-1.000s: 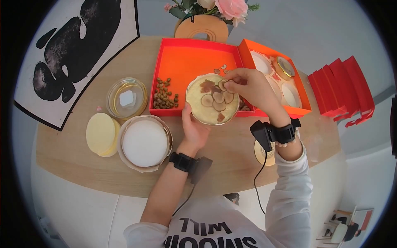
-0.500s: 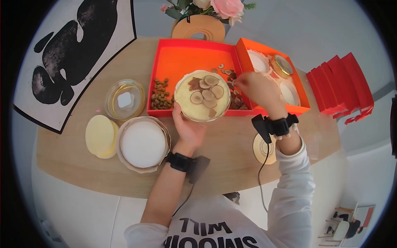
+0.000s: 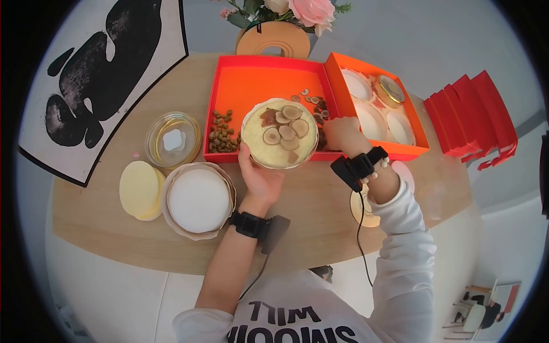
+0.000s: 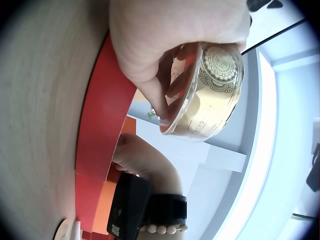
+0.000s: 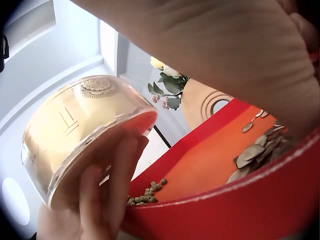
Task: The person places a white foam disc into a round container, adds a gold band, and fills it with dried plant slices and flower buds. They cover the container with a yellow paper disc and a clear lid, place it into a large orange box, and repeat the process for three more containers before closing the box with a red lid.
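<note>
My left hand [image 3: 264,183] holds up a round tub [image 3: 258,147] whose pale yellow top bears several brown slices [image 3: 287,132] and darker brown pieces. In the left wrist view the tub [image 4: 212,107] has a clear, gold-patterned wall, with the fingers curled under its red base. Inside the red box [image 3: 251,74], my right hand [image 3: 343,135] is low at the right front corner, over a pile of dried slices. The right wrist view shows those slices [image 5: 252,152] partly beneath the hand [image 5: 225,50]; its fingertips are hidden, so any held slice cannot be made out.
Small brown-green buds [image 3: 222,137] fill the box's left front corner. An orange box [image 3: 420,134] of round containers adjoins it. Left of my hand stand a white round stack [image 3: 199,199], yellow discs [image 3: 137,188] and a clear tub [image 3: 153,137]; red boxes [image 3: 457,126] stand far right.
My right hand has left the tub's top and moved right and down to the slice pile. The tub, still in my left hand, has shifted slightly left.
</note>
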`<state>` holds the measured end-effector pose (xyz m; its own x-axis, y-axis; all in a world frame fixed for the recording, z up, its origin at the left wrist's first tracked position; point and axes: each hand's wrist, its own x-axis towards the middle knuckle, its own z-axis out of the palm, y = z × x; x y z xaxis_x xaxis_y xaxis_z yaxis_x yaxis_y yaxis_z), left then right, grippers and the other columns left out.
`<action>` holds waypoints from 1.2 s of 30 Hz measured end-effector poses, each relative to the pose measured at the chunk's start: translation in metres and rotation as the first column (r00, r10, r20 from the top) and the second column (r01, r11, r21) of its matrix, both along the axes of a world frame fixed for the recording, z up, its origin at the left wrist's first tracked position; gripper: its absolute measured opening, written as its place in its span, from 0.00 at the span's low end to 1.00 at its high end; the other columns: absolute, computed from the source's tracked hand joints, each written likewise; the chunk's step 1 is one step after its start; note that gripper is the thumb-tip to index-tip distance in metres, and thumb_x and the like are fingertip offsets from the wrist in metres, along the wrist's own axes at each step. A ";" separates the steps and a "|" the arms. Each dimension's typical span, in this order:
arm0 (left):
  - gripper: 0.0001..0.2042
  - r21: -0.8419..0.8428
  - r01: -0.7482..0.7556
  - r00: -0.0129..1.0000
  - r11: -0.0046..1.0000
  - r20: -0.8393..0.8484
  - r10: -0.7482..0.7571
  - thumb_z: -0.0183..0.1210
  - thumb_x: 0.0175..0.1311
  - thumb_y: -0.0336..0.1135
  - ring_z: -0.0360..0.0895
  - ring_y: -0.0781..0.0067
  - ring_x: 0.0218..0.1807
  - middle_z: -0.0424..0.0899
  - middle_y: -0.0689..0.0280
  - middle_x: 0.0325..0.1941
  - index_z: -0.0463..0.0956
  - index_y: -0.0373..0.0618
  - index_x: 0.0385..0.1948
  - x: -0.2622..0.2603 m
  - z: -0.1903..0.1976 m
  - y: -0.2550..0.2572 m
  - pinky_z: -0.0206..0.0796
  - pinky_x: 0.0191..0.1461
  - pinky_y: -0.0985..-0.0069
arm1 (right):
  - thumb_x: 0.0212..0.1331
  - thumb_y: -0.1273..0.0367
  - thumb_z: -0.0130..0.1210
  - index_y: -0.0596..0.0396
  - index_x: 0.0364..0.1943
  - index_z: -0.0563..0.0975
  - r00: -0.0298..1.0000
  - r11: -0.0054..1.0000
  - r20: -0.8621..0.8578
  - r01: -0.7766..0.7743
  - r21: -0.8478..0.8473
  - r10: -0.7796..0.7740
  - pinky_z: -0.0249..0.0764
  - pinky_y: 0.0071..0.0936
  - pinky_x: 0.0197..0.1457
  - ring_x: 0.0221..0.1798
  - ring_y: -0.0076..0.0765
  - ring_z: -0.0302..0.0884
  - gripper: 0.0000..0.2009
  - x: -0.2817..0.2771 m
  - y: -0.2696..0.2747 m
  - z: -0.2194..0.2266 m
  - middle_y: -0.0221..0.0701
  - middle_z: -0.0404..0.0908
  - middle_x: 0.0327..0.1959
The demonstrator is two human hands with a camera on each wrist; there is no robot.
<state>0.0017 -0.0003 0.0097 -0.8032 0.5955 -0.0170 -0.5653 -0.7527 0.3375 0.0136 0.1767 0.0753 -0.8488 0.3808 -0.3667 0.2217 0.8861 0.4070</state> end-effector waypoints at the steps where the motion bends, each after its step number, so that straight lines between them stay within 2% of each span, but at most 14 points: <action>1: 0.34 -0.004 -0.001 1.000 1.000 -0.003 0.001 0.40 0.56 0.61 0.55 0.65 0.63 0.57 0.65 0.63 0.52 0.49 0.59 0.000 0.000 0.000 0.50 0.63 0.63 | 0.49 0.64 0.51 0.47 0.37 0.78 1.000 1.000 0.007 0.006 0.013 -0.006 0.70 0.30 0.37 0.39 0.34 0.78 0.11 0.000 0.001 -0.002 0.28 0.79 0.36; 4: 0.34 -0.001 0.008 1.000 1.000 -0.009 -0.008 0.40 0.56 0.61 0.55 0.65 0.63 0.57 0.65 0.62 0.52 0.49 0.59 0.000 -0.001 0.001 0.51 0.63 0.63 | 0.51 0.68 0.48 0.48 0.37 0.78 0.999 1.000 -0.042 0.004 0.010 -0.004 0.71 0.31 0.37 0.41 0.35 0.77 0.10 0.005 -0.001 -0.002 0.31 0.79 0.37; 10: 0.33 -0.010 0.019 1.000 1.000 -0.004 -0.019 0.40 0.56 0.62 0.55 0.65 0.63 0.57 0.65 0.62 0.52 0.49 0.59 0.001 0.000 0.000 0.51 0.62 0.64 | 0.53 0.67 0.47 0.53 0.36 0.77 0.995 0.994 -0.076 0.056 -0.098 -0.064 0.73 0.33 0.38 0.41 0.40 0.77 0.10 0.004 0.002 0.001 0.34 0.79 0.37; 13: 0.33 -0.016 0.020 1.000 1.000 0.003 -0.020 0.40 0.56 0.61 0.55 0.65 0.63 0.57 0.65 0.62 0.53 0.49 0.59 0.001 0.001 -0.001 0.51 0.62 0.64 | 0.43 0.68 0.56 0.53 0.29 0.78 0.983 0.989 -0.166 0.052 -0.141 -0.075 0.73 0.35 0.36 0.36 0.43 0.77 0.08 0.004 0.006 0.000 0.37 0.79 0.29; 18: 0.33 0.003 0.021 1.000 1.000 -0.020 -0.020 0.39 0.57 0.61 0.55 0.65 0.63 0.57 0.64 0.62 0.52 0.49 0.60 0.000 -0.002 0.001 0.51 0.62 0.63 | 0.45 0.65 0.56 0.54 0.25 0.78 0.909 0.975 -0.402 0.019 -0.221 -0.109 0.72 0.34 0.34 0.31 0.41 0.77 0.08 0.010 0.007 0.019 0.36 0.79 0.25; 22: 0.33 0.010 0.028 0.999 1.000 -0.032 -0.027 0.39 0.57 0.61 0.55 0.65 0.63 0.57 0.64 0.63 0.51 0.49 0.60 -0.001 -0.002 0.001 0.51 0.62 0.63 | 0.49 0.64 0.54 0.56 0.26 0.78 0.788 0.948 -0.602 -0.081 -0.307 -0.128 0.70 0.30 0.33 0.27 0.35 0.76 0.09 0.012 0.010 0.038 0.32 0.79 0.23; 25: 0.34 -0.048 0.025 0.998 0.999 -0.053 -0.028 0.36 0.56 0.63 0.56 0.63 0.63 0.56 0.64 0.63 0.51 0.49 0.60 0.000 0.001 0.001 0.55 0.61 0.61 | 0.49 0.62 0.54 0.55 0.25 0.78 0.673 0.798 -0.659 -0.169 -0.578 -0.335 0.70 0.29 0.31 0.28 0.34 0.76 0.11 0.014 -0.004 0.059 0.35 0.78 0.26; 28: 0.34 -0.065 0.046 0.998 0.997 -0.050 -0.049 0.36 0.56 0.63 0.56 0.63 0.63 0.56 0.64 0.63 0.51 0.49 0.60 0.001 -0.001 0.002 0.55 0.61 0.61 | 0.49 0.64 0.55 0.59 0.26 0.78 0.717 0.594 -0.597 -0.318 -0.739 -0.359 0.69 0.25 0.29 0.24 0.27 0.73 0.11 0.018 -0.016 0.062 0.34 0.76 0.23; 31: 0.34 -0.048 0.056 0.996 0.997 -0.062 -0.059 0.37 0.57 0.62 0.55 0.65 0.63 0.56 0.63 0.63 0.51 0.48 0.60 0.002 0.002 0.001 0.51 0.62 0.63 | 0.48 0.66 0.56 0.61 0.28 0.78 0.785 0.559 -0.524 -0.284 -0.779 -0.331 0.67 0.23 0.27 0.22 0.23 0.69 0.10 0.025 -0.031 0.060 0.32 0.74 0.20; 34: 0.34 -0.026 0.057 0.997 0.998 -0.046 -0.059 0.38 0.56 0.62 0.55 0.65 0.63 0.56 0.63 0.63 0.51 0.47 0.59 0.002 0.000 0.002 0.51 0.62 0.64 | 0.48 0.67 0.56 0.61 0.28 0.78 0.820 0.462 -0.489 -0.325 -0.825 -0.298 0.67 0.22 0.26 0.21 0.23 0.67 0.10 0.028 -0.033 0.058 0.31 0.72 0.20; 36: 0.35 -0.046 0.051 0.997 0.998 -0.061 -0.054 0.37 0.56 0.64 0.56 0.64 0.63 0.57 0.64 0.63 0.51 0.49 0.60 0.001 -0.001 0.002 0.53 0.61 0.62 | 0.47 0.66 0.57 0.60 0.29 0.78 0.789 0.476 -0.543 -0.374 -0.796 -0.288 0.67 0.22 0.25 0.20 0.24 0.67 0.10 0.028 -0.031 0.052 0.30 0.71 0.22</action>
<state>0.0027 0.0020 0.0084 -0.7712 0.6365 0.0047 -0.5805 -0.7063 0.4053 0.0411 0.1454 0.1275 -0.9909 0.1212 0.0593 0.0422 0.6961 -0.7167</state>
